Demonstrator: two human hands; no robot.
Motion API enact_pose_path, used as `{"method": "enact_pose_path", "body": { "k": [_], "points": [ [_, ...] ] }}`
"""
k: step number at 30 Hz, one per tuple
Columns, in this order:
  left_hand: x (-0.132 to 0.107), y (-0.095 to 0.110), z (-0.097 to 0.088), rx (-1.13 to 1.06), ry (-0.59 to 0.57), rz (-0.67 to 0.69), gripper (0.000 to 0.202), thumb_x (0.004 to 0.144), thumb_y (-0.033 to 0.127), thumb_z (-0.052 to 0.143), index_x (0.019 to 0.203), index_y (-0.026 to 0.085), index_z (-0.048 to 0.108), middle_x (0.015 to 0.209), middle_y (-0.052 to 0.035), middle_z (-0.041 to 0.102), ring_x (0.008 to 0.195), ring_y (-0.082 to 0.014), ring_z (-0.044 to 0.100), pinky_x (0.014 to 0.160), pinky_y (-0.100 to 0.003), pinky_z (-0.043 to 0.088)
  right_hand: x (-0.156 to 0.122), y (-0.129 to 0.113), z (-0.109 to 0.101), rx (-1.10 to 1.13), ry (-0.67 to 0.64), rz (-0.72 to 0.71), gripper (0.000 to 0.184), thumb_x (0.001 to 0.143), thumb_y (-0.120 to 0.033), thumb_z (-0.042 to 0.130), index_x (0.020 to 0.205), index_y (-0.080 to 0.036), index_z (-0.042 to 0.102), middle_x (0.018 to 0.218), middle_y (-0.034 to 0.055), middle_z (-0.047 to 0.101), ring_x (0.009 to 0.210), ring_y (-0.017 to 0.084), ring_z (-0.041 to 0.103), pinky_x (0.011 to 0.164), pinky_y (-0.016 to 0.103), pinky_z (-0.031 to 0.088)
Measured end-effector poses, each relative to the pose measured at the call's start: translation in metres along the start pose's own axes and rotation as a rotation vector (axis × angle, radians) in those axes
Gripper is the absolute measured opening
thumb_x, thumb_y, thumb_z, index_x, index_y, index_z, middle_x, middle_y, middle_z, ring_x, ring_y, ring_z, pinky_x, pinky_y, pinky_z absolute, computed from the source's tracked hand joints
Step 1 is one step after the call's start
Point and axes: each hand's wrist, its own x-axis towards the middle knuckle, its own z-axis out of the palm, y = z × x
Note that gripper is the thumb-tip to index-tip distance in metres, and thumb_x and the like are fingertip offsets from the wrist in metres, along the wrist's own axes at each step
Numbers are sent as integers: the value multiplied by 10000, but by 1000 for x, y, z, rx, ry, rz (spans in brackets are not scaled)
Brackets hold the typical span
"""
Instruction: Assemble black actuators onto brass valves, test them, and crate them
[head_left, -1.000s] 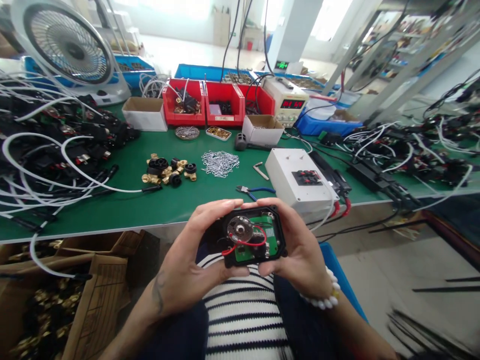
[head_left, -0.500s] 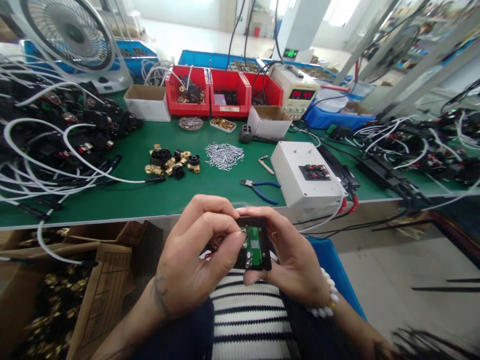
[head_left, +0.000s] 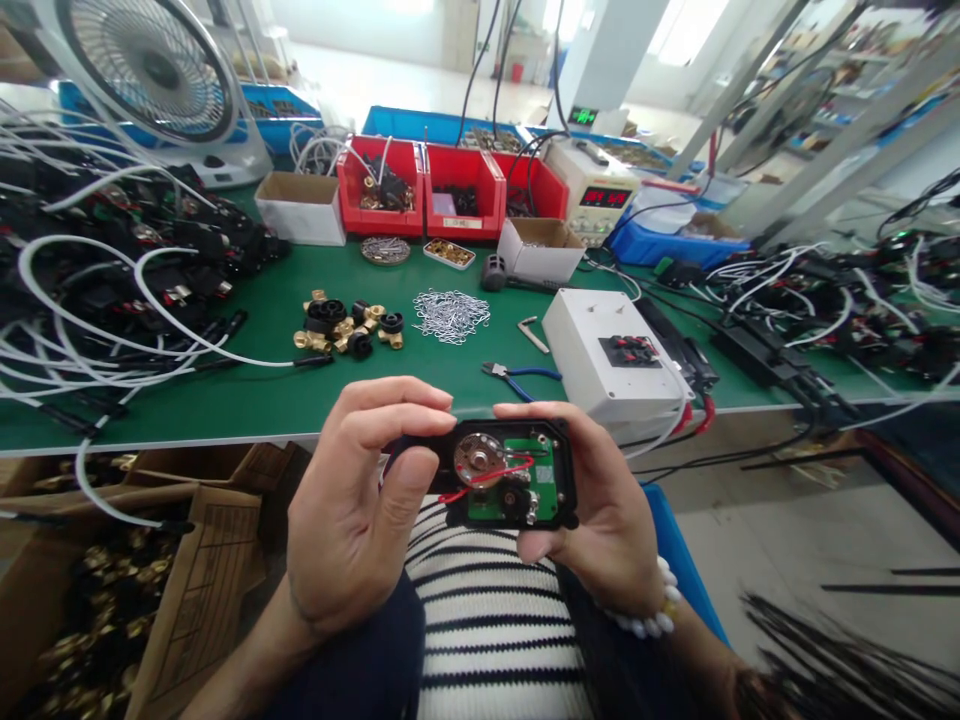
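A small black housing [head_left: 510, 478] with a green circuit board, a round metal disc and a red wire inside is held open-side up over my lap, just in front of the bench edge. My right hand [head_left: 607, 510] wraps around its right end, with the fingers curled under it. My left hand [head_left: 360, 500] grips its left end between thumb and curled fingers.
On the green bench [head_left: 300, 395] lie blue-handled pliers [head_left: 517, 378], a white box with red terminals [head_left: 607, 355], a pile of metal clips [head_left: 450, 313], brass and black fittings [head_left: 349, 330], red bins [head_left: 457, 190], a fan [head_left: 157, 70] and white cables [head_left: 97, 300]. A cardboard box of parts [head_left: 97, 590] stands at lower left.
Half a second ago the housing was tilted and partly covered by my left fingers. It is now turned flat, open side up, and my left hand has shifted to its left end.
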Motion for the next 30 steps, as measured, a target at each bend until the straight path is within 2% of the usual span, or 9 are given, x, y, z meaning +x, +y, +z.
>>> {"method": "enact_pose_path", "body": {
  "k": [5, 11, 15, 21, 25, 28, 30],
  "points": [
    [-1, -1, 0, 33, 2, -7, 147, 972, 175, 509, 1061, 232, 610, 1107, -35, 626, 1045, -204, 601, 924, -385, 525, 1, -2, 0, 25, 27, 39, 666, 667, -393, 883, 1260, -309, 592, 1304, 57, 677, 1183, 240, 661, 1026, 375, 557],
    [-4, -6, 0, -52, -45, -58, 152, 945, 314, 611, 1075, 236, 613, 1157, -45, 604, 1087, -215, 568, 957, -383, 496, 2, -2, 2, 29, 95, 53, 635, 661, -423, 878, 1231, -333, 614, 1260, 37, 692, 1178, 259, 659, 1050, 418, 537],
    [-4, -6, 0, 11, -51, -54, 39, 926, 223, 637, 963, 227, 626, 1134, -24, 612, 1062, -186, 587, 949, -349, 508, 2, -1, 2, -27, 153, 57, 677, 626, -485, 881, 1222, -313, 610, 1237, 53, 688, 1153, 276, 661, 1029, 439, 545],
    [-2, -3, 3, 162, -11, 76, 141, 894, 104, 641, 980, 216, 649, 1065, -16, 643, 1006, -158, 601, 918, -315, 519, 4, -1, 1, -83, 157, 16, 634, 631, -510, 881, 1166, -307, 608, 1092, 38, 697, 1010, 245, 688, 889, 377, 596],
    [0, -3, 3, 208, -8, 118, 143, 885, 92, 650, 967, 209, 653, 1044, -23, 653, 995, -162, 603, 902, -312, 529, 5, -2, 3, -51, 138, 63, 635, 617, -494, 898, 1135, -306, 582, 1080, 32, 697, 1009, 235, 690, 885, 359, 593],
    [-1, -4, 4, 145, -20, 23, 90, 925, 137, 607, 936, 220, 638, 1049, -27, 652, 1012, -175, 615, 915, -337, 537, 5, 2, 5, 10, 143, 170, 691, 563, -542, 907, 1110, -285, 571, 1090, 53, 705, 1044, 264, 685, 917, 396, 585],
    [-2, -6, 6, 11, -84, -86, 48, 948, 226, 595, 992, 225, 613, 1138, -48, 630, 1092, -197, 611, 957, -362, 537, 5, 6, 6, 93, 164, 235, 718, 568, -595, 882, 1129, -271, 574, 1154, 75, 699, 1112, 285, 666, 970, 430, 560]
  ]
}}
